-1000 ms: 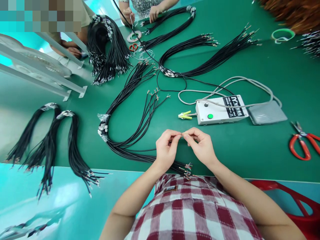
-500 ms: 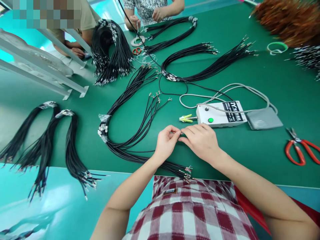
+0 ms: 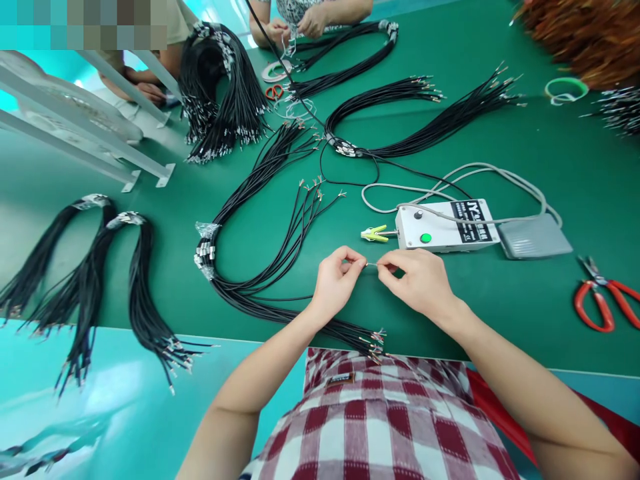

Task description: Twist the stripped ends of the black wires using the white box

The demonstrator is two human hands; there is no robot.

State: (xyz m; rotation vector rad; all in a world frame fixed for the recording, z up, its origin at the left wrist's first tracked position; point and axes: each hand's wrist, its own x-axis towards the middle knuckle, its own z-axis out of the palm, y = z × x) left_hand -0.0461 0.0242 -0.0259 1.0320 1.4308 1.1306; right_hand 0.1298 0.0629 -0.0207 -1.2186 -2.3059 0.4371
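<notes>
Over a green worktop (image 3: pixel 505 300), a thin wire (image 3: pixel 371 265) spans the gap from the left hand (image 3: pixel 339 280) to the right hand (image 3: pixel 423 280), its long axis running left to right; the fingers (image 3: pixel 358 265) of each hand pinch it narrowly, one end apiece; black cables (image 3: pixel 265 312) lie to the left, passing below the left wrist; a white box (image 3: pixel 436 227) sits just beyond the right hand.

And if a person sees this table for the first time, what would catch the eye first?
Probably the looped black cable bundles, across the left and far parts of the green table. Then the white box with its green button, just beyond the right hand, and the red-handled pliers, far right.
</notes>
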